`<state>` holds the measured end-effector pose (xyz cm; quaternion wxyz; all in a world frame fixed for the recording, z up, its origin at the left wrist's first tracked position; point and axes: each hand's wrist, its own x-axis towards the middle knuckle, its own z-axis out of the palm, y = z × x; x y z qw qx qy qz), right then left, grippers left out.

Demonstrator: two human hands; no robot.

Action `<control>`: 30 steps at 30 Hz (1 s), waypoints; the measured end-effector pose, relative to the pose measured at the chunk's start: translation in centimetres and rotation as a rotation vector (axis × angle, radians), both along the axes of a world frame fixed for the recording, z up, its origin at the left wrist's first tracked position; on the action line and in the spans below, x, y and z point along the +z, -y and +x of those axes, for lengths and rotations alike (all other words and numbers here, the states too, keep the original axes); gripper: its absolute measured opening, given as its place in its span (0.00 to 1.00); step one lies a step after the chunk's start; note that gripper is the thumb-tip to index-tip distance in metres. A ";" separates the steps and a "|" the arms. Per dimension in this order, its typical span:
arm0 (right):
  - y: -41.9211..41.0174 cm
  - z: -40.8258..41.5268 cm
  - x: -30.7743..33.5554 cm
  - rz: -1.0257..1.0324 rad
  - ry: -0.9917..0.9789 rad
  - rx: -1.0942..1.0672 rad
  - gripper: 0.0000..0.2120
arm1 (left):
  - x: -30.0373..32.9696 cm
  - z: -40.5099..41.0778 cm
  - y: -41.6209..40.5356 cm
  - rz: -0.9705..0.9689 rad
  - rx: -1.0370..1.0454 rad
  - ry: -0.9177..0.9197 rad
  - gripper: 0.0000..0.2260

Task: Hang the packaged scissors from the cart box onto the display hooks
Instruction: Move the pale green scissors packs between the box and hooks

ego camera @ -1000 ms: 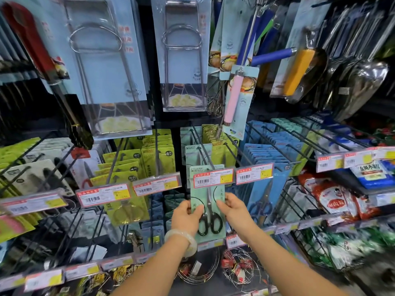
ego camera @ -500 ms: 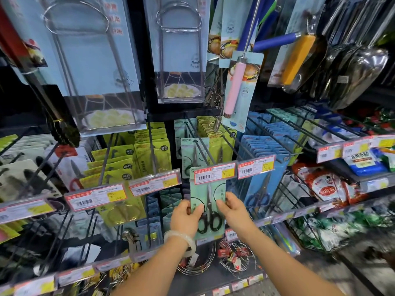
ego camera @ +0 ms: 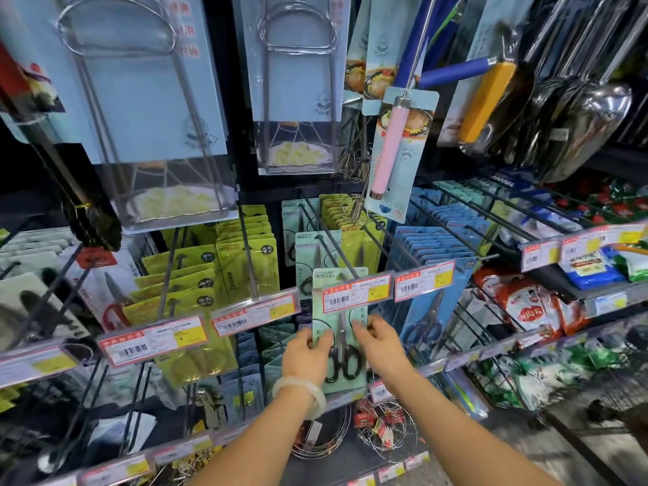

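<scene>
While your left hand [ego camera: 308,356] pinches one edge of the scissors pack [ego camera: 339,331], your right hand [ego camera: 380,342] pinches the other. Between both hands, the pack hangs on the hook [ego camera: 336,254], just above them, behind the price tag [ego camera: 356,292].

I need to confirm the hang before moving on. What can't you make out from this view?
- Head view: the hole at the top of the scissors pack and the hook tip sit behind the price tag; threading unconfirmed.
- Price tag print: too small and blurred.
- Left hand and right hand: fingertips blurred.
- Cart box: outside the frame.
</scene>
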<state>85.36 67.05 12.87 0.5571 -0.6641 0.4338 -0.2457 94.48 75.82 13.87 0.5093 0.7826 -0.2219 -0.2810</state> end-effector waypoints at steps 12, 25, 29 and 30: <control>1.4 -3.5 -2.2 -0.028 -0.328 0.011 0.24 | -3.9 -1.1 1.5 0.520 -0.184 0.081 0.30; 7.1 -22.7 -2.7 -0.456 -0.886 0.165 0.26 | -0.9 -19.1 10.8 0.606 -0.854 0.801 0.32; 9.6 -31.3 -1.5 -0.465 -0.968 0.090 0.25 | 0.3 -26.6 15.1 0.581 -0.940 0.858 0.34; 10.2 -33.5 -1.4 -0.457 -0.986 0.065 0.25 | 0.5 -28.6 16.1 0.572 -0.959 0.898 0.33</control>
